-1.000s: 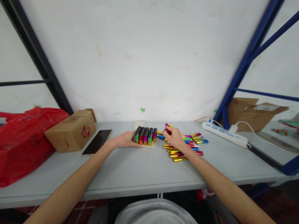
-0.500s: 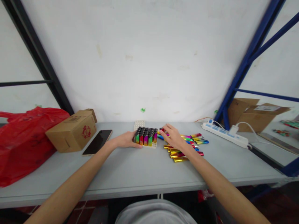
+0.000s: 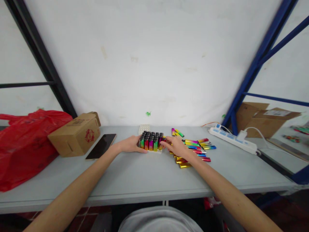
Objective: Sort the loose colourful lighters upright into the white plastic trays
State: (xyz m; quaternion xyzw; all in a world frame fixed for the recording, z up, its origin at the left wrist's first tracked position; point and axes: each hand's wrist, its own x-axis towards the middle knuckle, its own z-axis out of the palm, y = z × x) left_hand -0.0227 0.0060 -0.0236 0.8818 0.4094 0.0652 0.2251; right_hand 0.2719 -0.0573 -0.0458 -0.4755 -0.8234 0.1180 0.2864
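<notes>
Lighters (image 3: 151, 145) in metallic colours with black tops stand upright in rows in a pale holder (image 3: 158, 152) with little of it showing. My left hand (image 3: 131, 144) grips the left side of this block, thumb along the front. At the block's right end, my right hand (image 3: 175, 145) pinches a lighter (image 3: 164, 139), mostly hidden by the fingers. Under and beside my right wrist lies a loose pile of shiny lighters (image 3: 193, 142) in gold, red, blue and green. Two more lighters (image 3: 179, 132) lie just behind my right hand.
A white tray with holes (image 3: 144, 129) lies behind the block. To the left are a dark-screened phone (image 3: 101, 146), a cardboard box (image 3: 74, 135) and a red plastic bag (image 3: 31, 148). A white power strip (image 3: 233, 139) runs along the right, near a blue frame post (image 3: 251, 71).
My right hand has moved slightly left and down with a lighter, up against the block's right end. Two lighters behind it have come into sight. My left hand stays in place.
</notes>
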